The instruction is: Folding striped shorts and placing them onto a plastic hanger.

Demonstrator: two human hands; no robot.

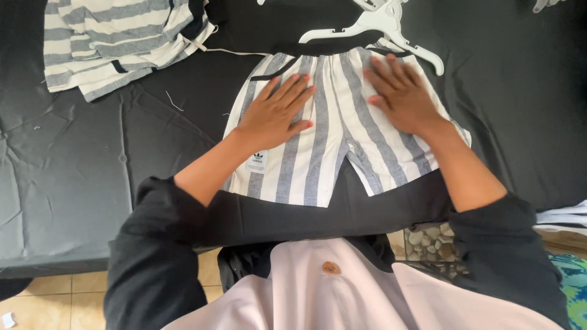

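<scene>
A pair of white shorts with grey stripes (pixel 327 153) lies flat on a black cloth-covered table (pixel 73 159), waistband away from me. My left hand (pixel 275 113) rests palm down on the left leg, fingers spread. My right hand (pixel 400 91) presses flat on the right leg near the waistband. Neither hand holds anything. A small label sits near the left hem, beside my left forearm.
A white plastic hanger (pixel 382 27) lies just beyond the waistband on a black garment (pixel 269 24). A pile of folded grey-and-white striped clothes (pixel 116 40) sits at the far left. Tiled floor (pixel 55 299) shows below the table's near edge.
</scene>
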